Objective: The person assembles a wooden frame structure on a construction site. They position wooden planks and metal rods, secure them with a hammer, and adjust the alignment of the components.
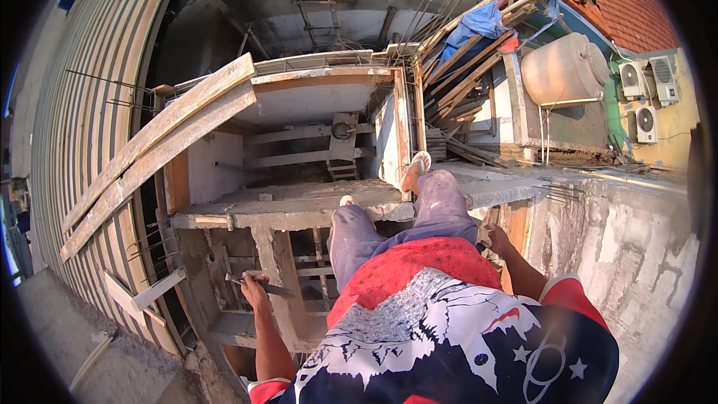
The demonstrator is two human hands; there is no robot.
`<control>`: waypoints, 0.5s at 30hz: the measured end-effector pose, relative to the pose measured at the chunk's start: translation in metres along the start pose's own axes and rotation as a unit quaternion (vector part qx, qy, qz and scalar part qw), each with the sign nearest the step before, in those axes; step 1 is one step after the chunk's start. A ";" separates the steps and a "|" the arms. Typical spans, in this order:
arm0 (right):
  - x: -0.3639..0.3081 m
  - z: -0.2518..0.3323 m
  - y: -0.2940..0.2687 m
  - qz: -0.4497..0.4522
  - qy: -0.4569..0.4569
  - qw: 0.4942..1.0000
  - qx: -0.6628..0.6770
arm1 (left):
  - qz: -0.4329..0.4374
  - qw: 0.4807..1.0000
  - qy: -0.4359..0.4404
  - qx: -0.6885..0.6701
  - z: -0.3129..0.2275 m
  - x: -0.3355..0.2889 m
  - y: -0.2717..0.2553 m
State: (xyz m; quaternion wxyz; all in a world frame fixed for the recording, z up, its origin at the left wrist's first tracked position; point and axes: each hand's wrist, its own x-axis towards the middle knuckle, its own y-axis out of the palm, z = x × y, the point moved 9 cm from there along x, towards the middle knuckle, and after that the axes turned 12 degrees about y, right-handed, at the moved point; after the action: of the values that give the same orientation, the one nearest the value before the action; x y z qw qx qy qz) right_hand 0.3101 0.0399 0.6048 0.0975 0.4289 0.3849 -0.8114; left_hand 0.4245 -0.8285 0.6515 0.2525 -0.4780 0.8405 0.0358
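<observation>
My left hand (256, 290) is out to the left over the open gap below the ledge. Its fingers are closed round a small hand tool (278, 291), whose dark, flat part sticks out to the right; its exact kind is not clear. My right hand (495, 239) is down by my right hip, fingers curled. A crumpled beige thing (490, 256) shows just under it, and what the hand grips is too small to make out. Both my feet are at the concrete ledge (299, 208), the right one in a light flip-flop (420, 161).
Long, dirty planks (161, 153) slant over a corrugated roof (97, 105) at left. Beyond the ledge is a deep framed opening with a round container (342, 130) on a board. Loose timber (471, 78), a water tank (565, 71) and a rough wall (628, 247) are at right.
</observation>
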 end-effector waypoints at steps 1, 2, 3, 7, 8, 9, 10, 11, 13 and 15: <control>-0.001 0.004 -0.002 0.011 -0.014 1.000 0.008 | 0.002 1.000 -0.009 0.014 -0.002 -0.004 -0.001; -0.003 0.011 0.004 0.041 0.014 0.996 0.080 | 0.017 0.999 0.002 0.045 -0.007 -0.006 -0.002; -0.006 0.026 0.006 0.046 -0.006 0.996 0.075 | 0.023 0.998 0.009 0.057 -0.010 -0.007 -0.001; -0.043 0.120 -0.005 0.100 0.023 0.988 0.114 | 0.036 0.996 0.023 0.081 -0.009 -0.016 0.002; -0.041 0.122 -0.007 0.127 0.036 0.980 0.149 | 0.035 0.996 0.023 0.077 -0.007 -0.020 0.005; -0.039 0.125 -0.010 0.154 0.050 0.970 0.183 | 0.032 0.996 0.016 0.079 -0.001 -0.025 0.011; -0.044 0.126 -0.015 0.181 0.094 0.964 0.172 | 0.030 0.996 0.007 0.082 0.001 -0.038 0.021; -0.047 0.132 -0.023 0.208 0.135 0.955 0.162 | 0.027 0.996 0.000 0.086 0.001 -0.047 0.029; -0.057 0.159 -0.042 0.256 0.168 0.947 0.095 | 0.050 0.991 -0.016 0.120 0.005 -0.069 0.040; -0.074 0.186 -0.054 0.295 0.155 0.943 -0.017 | 0.072 0.988 -0.023 0.136 0.009 -0.089 0.049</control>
State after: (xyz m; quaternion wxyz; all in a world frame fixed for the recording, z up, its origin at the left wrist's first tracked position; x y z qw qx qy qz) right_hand 0.2139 -0.0672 0.7539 0.2789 0.6419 0.2651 -0.6633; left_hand 0.4250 -0.7293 0.6759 0.3315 -0.3763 0.8637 -0.0495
